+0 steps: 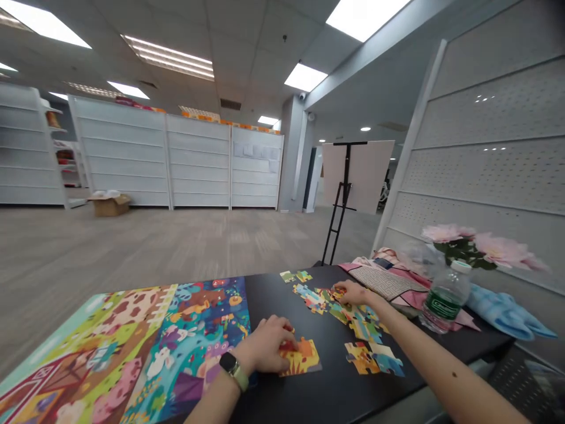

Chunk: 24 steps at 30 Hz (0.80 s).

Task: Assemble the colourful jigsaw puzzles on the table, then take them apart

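My left hand [267, 343], with a watch [235, 371] on its wrist, rests on the black table [282, 406]. Its fingers curl over the edge of some joined yellow and orange jigsaw puzzle pieces [306, 356]. Farther off, my right hand [352, 292] reaches into a spread of loose, colourful pieces [311, 296], its fingertips closed down on a puzzle piece that they partly hide. Below that hand lie more pieces [365, 324] and a small group in orange and blue [375, 359]. Two green pieces [295, 276] sit near the far edge.
An illustrated board [145, 335] with farm and night scenes covers the table's left side. On the right stand a water bottle [445, 300], pink flowers [485, 244], a pink cloth [408, 288] and a blue cloth [505, 309]. Beyond are an easel [346, 188] and white shelving [198, 162].
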Each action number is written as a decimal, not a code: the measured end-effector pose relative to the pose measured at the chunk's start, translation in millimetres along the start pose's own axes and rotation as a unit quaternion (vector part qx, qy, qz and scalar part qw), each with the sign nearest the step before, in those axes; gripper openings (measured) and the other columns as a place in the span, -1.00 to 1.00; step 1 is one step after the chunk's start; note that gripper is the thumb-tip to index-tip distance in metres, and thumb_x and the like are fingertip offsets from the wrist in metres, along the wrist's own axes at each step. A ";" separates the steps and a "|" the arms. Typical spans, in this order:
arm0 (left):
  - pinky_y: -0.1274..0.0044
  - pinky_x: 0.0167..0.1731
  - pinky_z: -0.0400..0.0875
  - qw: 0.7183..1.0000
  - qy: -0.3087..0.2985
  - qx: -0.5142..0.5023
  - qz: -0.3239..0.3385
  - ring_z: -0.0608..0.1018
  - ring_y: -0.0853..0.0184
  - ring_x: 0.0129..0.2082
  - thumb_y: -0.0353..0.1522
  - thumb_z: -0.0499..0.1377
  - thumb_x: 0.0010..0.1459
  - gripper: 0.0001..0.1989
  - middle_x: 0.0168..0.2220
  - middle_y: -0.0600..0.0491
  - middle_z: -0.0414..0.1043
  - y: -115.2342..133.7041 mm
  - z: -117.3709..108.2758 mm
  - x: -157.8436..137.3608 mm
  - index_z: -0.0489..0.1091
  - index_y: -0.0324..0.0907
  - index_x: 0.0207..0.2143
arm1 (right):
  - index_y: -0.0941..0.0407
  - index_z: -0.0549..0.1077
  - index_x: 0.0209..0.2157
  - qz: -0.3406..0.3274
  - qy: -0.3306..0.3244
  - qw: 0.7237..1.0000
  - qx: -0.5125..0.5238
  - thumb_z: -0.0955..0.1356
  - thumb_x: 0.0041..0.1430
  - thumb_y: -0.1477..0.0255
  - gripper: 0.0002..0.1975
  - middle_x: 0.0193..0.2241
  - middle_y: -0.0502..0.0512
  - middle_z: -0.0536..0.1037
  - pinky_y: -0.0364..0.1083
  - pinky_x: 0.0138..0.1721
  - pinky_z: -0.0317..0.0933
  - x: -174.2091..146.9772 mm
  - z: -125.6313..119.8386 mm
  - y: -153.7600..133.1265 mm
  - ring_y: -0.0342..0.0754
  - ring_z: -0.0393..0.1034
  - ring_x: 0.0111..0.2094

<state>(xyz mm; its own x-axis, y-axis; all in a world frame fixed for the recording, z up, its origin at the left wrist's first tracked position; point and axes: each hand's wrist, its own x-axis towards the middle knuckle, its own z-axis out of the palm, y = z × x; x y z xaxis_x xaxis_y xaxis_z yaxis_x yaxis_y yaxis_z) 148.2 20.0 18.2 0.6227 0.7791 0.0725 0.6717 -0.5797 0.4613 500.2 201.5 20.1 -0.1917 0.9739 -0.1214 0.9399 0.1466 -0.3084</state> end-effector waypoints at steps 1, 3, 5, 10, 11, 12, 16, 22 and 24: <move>0.24 0.06 0.32 1.000 -0.002 -0.006 0.005 0.43 0.06 0.05 -0.31 0.33 -0.05 -0.64 0.08 0.09 0.40 -1.1 0.0 0.1 0.58 0.14 -0.13 | 0.13 0.43 0.05 -0.001 -0.003 1.000 0.003 0.38 0.32 0.29 -0.67 0.05 0.15 0.47 0.13 -0.01 0.38 -0.2 -0.8 -2.5 0.05 0.44 -0.01; 0.32 0.03 0.35 0.999 -0.006 -0.026 0.020 0.45 0.10 0.01 -0.28 0.36 -0.06 -0.69 0.03 0.10 0.44 -3.6 0.5 0.4 0.60 0.11 -0.18 | 0.15 0.44 0.01 -0.005 -0.002 1.000 0.019 0.37 0.33 0.28 -0.69 0.01 0.13 0.49 0.11 -0.04 0.39 -2.3 -2.8 -9.2 0.03 0.45 -0.05; 0.41 0.02 0.37 0.998 -0.009 -0.049 0.035 0.48 0.15 -0.02 -0.28 0.39 -0.06 -0.72 -0.03 0.10 0.47 -6.5 1.3 0.7 0.62 0.08 -0.22 | 0.16 0.44 -0.01 -0.010 0.002 0.999 0.048 0.40 0.28 0.27 -0.67 -0.10 0.10 0.52 0.05 -0.12 0.39 -7.3 -7.0 -16.2 -0.02 0.46 -0.15; 0.46 0.02 0.37 0.997 -0.010 -0.058 0.044 0.48 0.15 -0.01 -0.27 0.43 -0.07 -0.66 -0.03 0.08 0.47 -10.2 1.7 1.5 0.61 0.04 -0.16 | 0.16 0.41 0.01 -0.032 -0.002 0.986 0.166 0.52 -0.08 0.24 -0.39 -0.43 -0.08 0.46 -0.14 -0.38 0.24 -34.5 -25.3 -29.3 -0.13 0.37 -0.42; 0.45 0.03 0.38 0.997 -0.010 -0.061 0.040 0.48 0.13 0.00 -0.27 0.44 -0.08 -0.59 -0.03 0.06 0.48 -9.9 1.6 2.0 0.58 0.03 -0.11 | 0.15 0.42 -0.03 -0.039 -0.006 0.980 0.193 0.49 -0.06 0.18 -0.43 -0.45 -0.08 0.45 -0.16 -0.41 0.21 -41.8 -26.3 -32.7 -0.14 0.36 -0.44; 0.43 0.04 0.38 0.997 -0.009 -0.066 0.033 0.48 0.11 0.01 -0.27 0.45 -0.10 -0.50 -0.03 0.04 0.48 -9.4 1.6 2.5 0.55 0.01 -0.04 | 0.14 0.43 -0.09 -0.045 -0.011 0.974 0.220 0.45 -0.02 0.12 -0.48 -0.47 -0.08 0.45 -0.17 -0.44 0.18 -49.4 -25.0 -37.0 -0.14 0.35 -0.45; 0.35 0.04 0.39 0.994 0.018 -0.111 -0.008 0.48 0.05 0.01 -0.30 0.49 -0.19 -0.29 0.00 -0.07 0.47 -8.0 5.3 5.2 0.42 -0.16 0.07 | 0.11 0.41 -0.30 -0.060 -0.026 0.952 0.299 0.37 0.03 -0.03 -0.53 -0.51 -0.07 0.44 -0.17 -0.48 0.18 -80.6 8.1 -65.8 -0.16 0.33 -0.51; 0.35 -0.01 0.39 0.985 0.043 -0.163 -0.025 0.49 0.08 -0.01 -0.32 0.49 -0.22 -0.22 -0.01 -0.06 0.45 -11.7 13.1 5.1 0.30 -0.16 0.09 | 0.09 0.42 -0.10 -0.099 0.018 0.936 0.337 0.39 0.04 0.13 -0.56 -0.54 -0.08 0.46 -0.12 -0.37 0.27 -110.6 80.8 -115.0 -0.08 0.42 -0.45; 0.35 -0.01 0.38 0.985 0.047 -0.164 -0.022 0.49 0.08 -0.01 -0.31 0.49 -0.22 -0.24 -0.02 -0.06 0.44 -12.4 13.4 4.6 0.31 -0.16 0.07 | 0.09 0.43 -0.14 -0.104 0.038 0.938 0.328 0.38 0.07 0.21 -0.65 -0.54 -0.05 0.50 -0.11 -0.36 0.28 -113.0 92.4 -123.5 -0.05 0.45 -0.44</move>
<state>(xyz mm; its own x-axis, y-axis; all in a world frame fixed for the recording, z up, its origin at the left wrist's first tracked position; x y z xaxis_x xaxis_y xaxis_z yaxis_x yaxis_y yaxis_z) 148.1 27.6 1.0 0.5449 0.8298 0.1206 0.5223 -0.4484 0.7253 379.7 57.3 -15.3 -0.3071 0.9494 0.0654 0.5046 0.2206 -0.8347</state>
